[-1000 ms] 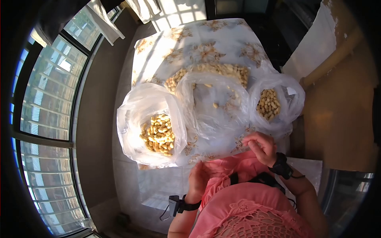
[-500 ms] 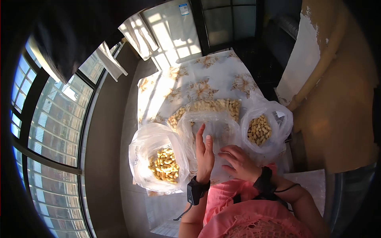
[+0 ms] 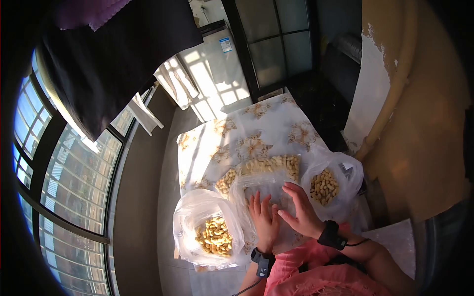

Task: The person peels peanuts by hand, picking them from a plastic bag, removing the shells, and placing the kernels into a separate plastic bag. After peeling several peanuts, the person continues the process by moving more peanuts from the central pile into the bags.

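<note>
Both hands hover close together over a clear plastic bag (image 3: 238, 196) that lies flat at the near middle of the table. My left hand (image 3: 265, 223) has its fingers stretched out, holding nothing. Beside it, my right hand (image 3: 302, 215) is open too, its thumb and fingers apart and the thumb near the left hand. To the left stands an open white plastic bag (image 3: 189, 209) with peanuts (image 3: 216, 238) inside. Another open plastic bag (image 3: 349, 195) holds peanuts (image 3: 324, 186) on the right.
Behind the flat bag lie filled clear packs of peanuts (image 3: 276, 164). A flower-patterned cloth (image 3: 254, 145) covers the table. Windows (image 3: 74, 182) run along the left, with dark fabric (image 3: 113, 54) hanging above. A pale pipe (image 3: 390, 108) stands at the right wall.
My view has tilted up, so the table sits lower. My right hand has turned and raised its fingers forward, and my left has turned, fingers now spread; the hands are closer together.
</note>
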The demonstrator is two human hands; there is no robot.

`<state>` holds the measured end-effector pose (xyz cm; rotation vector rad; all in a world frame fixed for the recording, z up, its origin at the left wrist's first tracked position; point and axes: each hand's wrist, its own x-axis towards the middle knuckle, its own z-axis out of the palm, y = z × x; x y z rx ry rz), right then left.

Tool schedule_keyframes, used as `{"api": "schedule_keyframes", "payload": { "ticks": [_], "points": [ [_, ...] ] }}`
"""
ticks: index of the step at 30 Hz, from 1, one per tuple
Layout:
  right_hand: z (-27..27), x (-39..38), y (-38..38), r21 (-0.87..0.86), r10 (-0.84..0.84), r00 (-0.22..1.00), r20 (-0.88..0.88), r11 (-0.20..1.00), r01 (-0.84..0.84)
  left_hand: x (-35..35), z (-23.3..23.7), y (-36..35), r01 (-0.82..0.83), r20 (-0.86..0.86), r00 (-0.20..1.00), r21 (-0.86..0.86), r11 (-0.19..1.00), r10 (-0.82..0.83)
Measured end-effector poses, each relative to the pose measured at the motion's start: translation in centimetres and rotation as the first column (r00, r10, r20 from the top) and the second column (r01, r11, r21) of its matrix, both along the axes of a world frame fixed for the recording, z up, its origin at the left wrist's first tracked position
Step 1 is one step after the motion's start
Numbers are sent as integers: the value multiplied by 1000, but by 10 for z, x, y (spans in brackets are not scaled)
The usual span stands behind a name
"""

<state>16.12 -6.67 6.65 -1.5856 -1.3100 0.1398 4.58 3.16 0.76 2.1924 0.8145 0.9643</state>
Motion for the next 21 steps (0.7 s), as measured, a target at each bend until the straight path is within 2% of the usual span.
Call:
{"api": "schedule_keyframes", "payload": {
  "ticks": [2, 4, 6, 8, 10, 12, 14, 16, 18, 19, 21],
  "points": [
    [-6, 10, 11, 2, -14, 999, 38, 1000, 14, 2, -2, -3, -2, 26, 1000, 24, 1000, 2],
    [-12, 14, 22, 23, -106, 994, -6, 994, 106, 2, -5, -6, -8, -55, 998, 41, 999, 10],
    [-21, 19, 32, 5, -132, 991, -8, 991, 132, 2, -2, -9, -9, -42, 999, 56, 998, 11],
    [-34, 23, 44, -50, -195, 975, -109, 980, 191, 1, -4, -9, -2, -50, 999, 49, 999, 4],
    [-50, 28, 55, -64, -235, 963, -132, 971, 229, 0, -7, -8, 2, -37, 999, 65, 998, 0],
    [-57, 35, 60, -80, -272, 949, -157, 962, 262, -1, -10, -6, 25, 20, 999, 4, 1000, -26],
    [-58, 42, 63, -111, -220, 921, -323, 975, 194, -3, -11, -1, 40, 44, 998, -44, 998, -38],
    [-50, 38, 68, -111, -290, 896, -335, 957, 268, -3, -8, 4, 57, 62, 997, -98, 994, -52],
    [-42, 37, 72, -174, -361, 795, -487, 933, 316, -5, -5, 8, 102, 68, 993, -162, 981, -92],
    [-43, 38, 75, -168, -366, 793, -488, 930, 326, -6, -6, 9, 113, 70, 992, -156, 981, -103],
    [-42, 48, 82, -208, -361, 677, -641, 931, 300, -5, -9, 11, 123, 67, 991, -173, 977, -113]
  ]
}}
